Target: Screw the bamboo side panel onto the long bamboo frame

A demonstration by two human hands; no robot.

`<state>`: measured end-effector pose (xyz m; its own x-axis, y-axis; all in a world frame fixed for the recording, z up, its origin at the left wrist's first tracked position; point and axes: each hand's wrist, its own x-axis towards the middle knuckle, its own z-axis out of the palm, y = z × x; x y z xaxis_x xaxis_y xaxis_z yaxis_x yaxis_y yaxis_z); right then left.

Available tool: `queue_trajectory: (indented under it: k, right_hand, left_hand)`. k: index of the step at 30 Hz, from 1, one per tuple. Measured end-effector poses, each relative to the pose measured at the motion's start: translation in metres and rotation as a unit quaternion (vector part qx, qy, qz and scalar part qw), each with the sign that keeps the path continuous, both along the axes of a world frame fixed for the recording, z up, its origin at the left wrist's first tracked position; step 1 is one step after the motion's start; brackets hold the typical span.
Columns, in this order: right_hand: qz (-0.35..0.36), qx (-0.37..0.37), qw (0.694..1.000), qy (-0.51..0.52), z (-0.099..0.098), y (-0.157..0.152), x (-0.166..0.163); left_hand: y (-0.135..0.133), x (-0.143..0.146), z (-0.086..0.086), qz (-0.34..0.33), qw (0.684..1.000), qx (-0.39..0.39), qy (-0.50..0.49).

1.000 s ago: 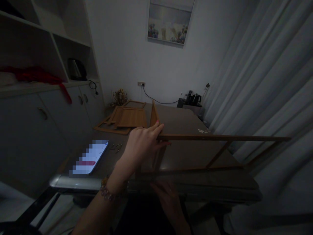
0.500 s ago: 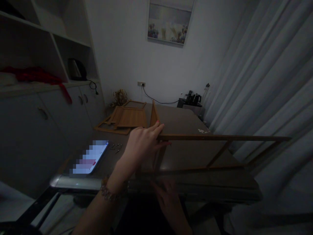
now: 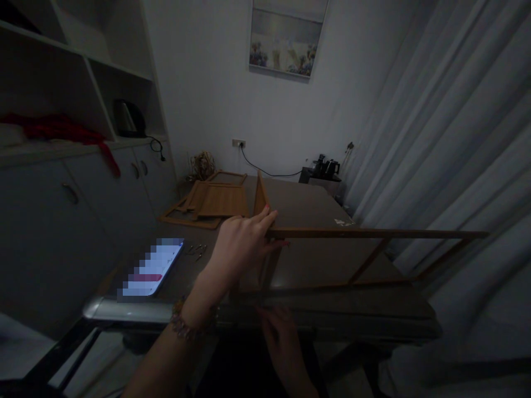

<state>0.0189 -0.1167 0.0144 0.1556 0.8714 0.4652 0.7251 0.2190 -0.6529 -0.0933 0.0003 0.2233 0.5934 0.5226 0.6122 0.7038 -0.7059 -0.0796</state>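
My left hand [image 3: 238, 240] is closed around the near corner of a long wooden frame [image 3: 373, 233], thumb underneath and fingers on top. The frame stands on its long edge at the table's front, with crossbars between its two rails. At that corner a wooden panel [image 3: 261, 193] stands up and runs away from me. My right hand [image 3: 282, 334] is in shadow below the frame's lower rail, by the table edge. Its fingers are drawn together in a pinch; anything between them is too dark to make out. Several small screws [image 3: 199, 251] lie left of my left wrist.
A lit phone [image 3: 161, 265] lies at the table's front left. Farther back are stacked slatted wooden panels and frames [image 3: 222, 200]. A dried bundle [image 3: 202, 165] is by the wall. A side stand [image 3: 321, 181] holds a black kettle [image 3: 332, 167]. Curtains [image 3: 448, 138] hang at right.
Both hands keep nearly the same places. My right hand's fingers have shifted slightly below the rail. The frame's far right end sits a touch further left in the view.
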Motion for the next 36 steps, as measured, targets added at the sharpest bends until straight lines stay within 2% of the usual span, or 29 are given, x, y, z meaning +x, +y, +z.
queue_trajectory:
  k: [3,7,11,15,20,28,36]
  right_hand:
    - [-0.013,0.037,0.999,0.009,-0.003,0.003,-0.003]
    - [-0.056,0.068,0.996,0.012,-0.020,0.006,-0.009]
    - [-0.099,0.097,0.988,0.070,-0.034,0.006,-0.014]
    - [-0.120,0.094,0.981,0.119,-0.034,0.004,-0.013]
    - [-0.082,0.123,0.989,0.030,-0.029,0.003,-0.011]
    - [-0.065,0.131,0.984,-0.104,-0.036,0.006,-0.009]
    - [-0.064,0.087,0.983,-0.149,-0.033,0.003,-0.013]
  left_hand:
    - [0.000,0.000,0.000,-0.002,1.000,-0.005,-0.003]
    - [0.001,0.000,-0.001,-0.007,1.000,-0.002,-0.007]
    - [0.001,-0.001,-0.002,-0.007,1.000,-0.002,-0.004]
    - [0.001,0.000,-0.002,-0.003,1.000,-0.002,-0.007]
    - [0.001,0.000,-0.002,0.000,1.000,-0.001,-0.002]
    - [0.000,0.000,-0.002,0.008,1.000,0.001,0.005]
    - [0.001,0.000,-0.002,0.002,1.000,0.000,-0.001]
